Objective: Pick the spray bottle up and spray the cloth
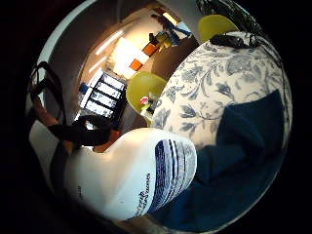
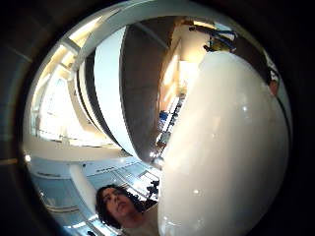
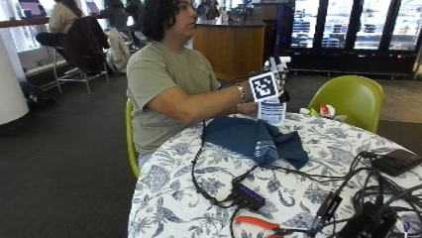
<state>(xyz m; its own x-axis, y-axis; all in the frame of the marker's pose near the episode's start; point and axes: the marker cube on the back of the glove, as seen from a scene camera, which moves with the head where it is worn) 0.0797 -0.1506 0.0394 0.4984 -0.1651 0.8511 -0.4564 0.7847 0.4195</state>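
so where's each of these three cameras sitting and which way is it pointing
Little finger side palm view: on the right palm, looking past the bottle down at the cloth on the table; black straps and a bit of finger show at the edge.
Thumb side palm view: on the same palm, facing the bottle's white side and the ceiling beyond; the person's head shows below.
Outside view: beside the table, facing the seated person, whose hand holds the bottle above the cloth.
All three share the bottle.
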